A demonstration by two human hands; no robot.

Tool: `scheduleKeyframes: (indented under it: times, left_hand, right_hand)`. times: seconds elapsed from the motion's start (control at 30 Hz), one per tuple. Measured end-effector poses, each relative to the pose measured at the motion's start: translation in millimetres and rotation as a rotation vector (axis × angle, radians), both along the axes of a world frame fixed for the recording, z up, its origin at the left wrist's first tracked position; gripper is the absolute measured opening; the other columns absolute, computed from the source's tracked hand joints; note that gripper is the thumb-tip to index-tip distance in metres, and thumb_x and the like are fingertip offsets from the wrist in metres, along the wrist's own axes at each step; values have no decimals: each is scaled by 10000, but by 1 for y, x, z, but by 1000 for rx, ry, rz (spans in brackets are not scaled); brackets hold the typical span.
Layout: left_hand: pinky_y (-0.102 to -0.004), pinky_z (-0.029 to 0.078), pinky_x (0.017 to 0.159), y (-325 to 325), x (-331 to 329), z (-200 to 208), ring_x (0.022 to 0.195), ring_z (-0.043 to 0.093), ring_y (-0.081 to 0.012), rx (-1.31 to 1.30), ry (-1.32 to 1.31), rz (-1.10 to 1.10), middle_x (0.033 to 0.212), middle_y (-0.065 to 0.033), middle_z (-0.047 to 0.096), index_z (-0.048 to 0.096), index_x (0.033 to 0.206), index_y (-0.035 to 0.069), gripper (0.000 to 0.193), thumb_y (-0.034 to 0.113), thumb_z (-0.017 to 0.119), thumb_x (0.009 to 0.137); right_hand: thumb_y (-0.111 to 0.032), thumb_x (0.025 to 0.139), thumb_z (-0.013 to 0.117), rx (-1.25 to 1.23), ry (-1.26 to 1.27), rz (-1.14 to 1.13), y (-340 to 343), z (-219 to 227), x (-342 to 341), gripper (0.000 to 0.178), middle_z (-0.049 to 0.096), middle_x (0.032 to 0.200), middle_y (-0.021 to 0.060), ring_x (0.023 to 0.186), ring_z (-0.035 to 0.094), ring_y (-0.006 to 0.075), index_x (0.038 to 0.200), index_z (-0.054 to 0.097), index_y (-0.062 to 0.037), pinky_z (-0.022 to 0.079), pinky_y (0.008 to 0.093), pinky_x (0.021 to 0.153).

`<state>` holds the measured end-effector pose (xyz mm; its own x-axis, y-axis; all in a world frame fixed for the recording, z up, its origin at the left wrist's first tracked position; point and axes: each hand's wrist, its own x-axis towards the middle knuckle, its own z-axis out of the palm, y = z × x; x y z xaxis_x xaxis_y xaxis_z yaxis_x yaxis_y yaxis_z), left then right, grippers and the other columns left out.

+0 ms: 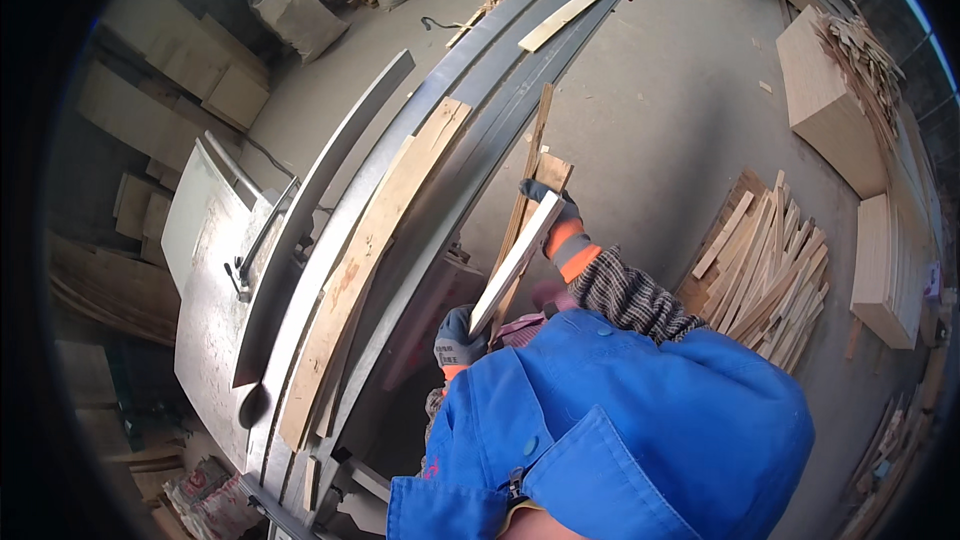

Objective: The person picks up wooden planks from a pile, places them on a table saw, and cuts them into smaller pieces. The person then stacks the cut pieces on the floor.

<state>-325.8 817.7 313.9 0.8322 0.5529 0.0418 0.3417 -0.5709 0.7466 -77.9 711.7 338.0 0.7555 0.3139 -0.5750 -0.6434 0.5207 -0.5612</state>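
Both my hands wear grey gloves with orange cuffs and hold a pale wooden strip (517, 262) slantwise in front of my body. My left hand (460, 337) is closed around its lower end. Near the upper end, my right hand (553, 202) grips the strip. A brown wooden strip (541, 125) and a short board (553, 172) show behind that hand; whether it also holds them I cannot tell. To my left, a long wooden board (370, 230) lies on the grey metal machine table (480, 105), and a short pale piece (563, 18) rests farther up it.
A long curved-looking metal fence (320, 200) stands left of the boards, beside a metal side table (215, 270). Wooden strips (765, 270) are piled on the floor at right. Stacked panels (825, 100) stand beyond, and sacks (295, 10) at the far left.
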Motion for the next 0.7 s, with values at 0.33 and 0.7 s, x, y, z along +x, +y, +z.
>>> scheduleKeyframes:
  times: [0.33, 0.7]
  left_hand:
    - [-411, 489, 727, -20, 228, 3, 890, 606, -336, 56, -191, -377, 1002, -134, 631, 582, 889, 59, 343, 180, 796, 650]
    - [-288, 470, 654, 28, 448, -36, 713, 599, -156, -372, -111, -251, 751, -62, 637, 600, 848, 31, 130, -5, 683, 754]
  right_hand:
    - [-170, 819, 710, 56, -52, -300, -92, -20, 160, 296, 620, 950, -9, 853, 592, 135, 1088, 626, -82, 483, 283, 734]
    - [-219, 884, 647, 178, -142, -359, -104, -25, 354, 299, 601, 1052, -15, 952, 584, 126, 1151, 586, -98, 496, 275, 812]
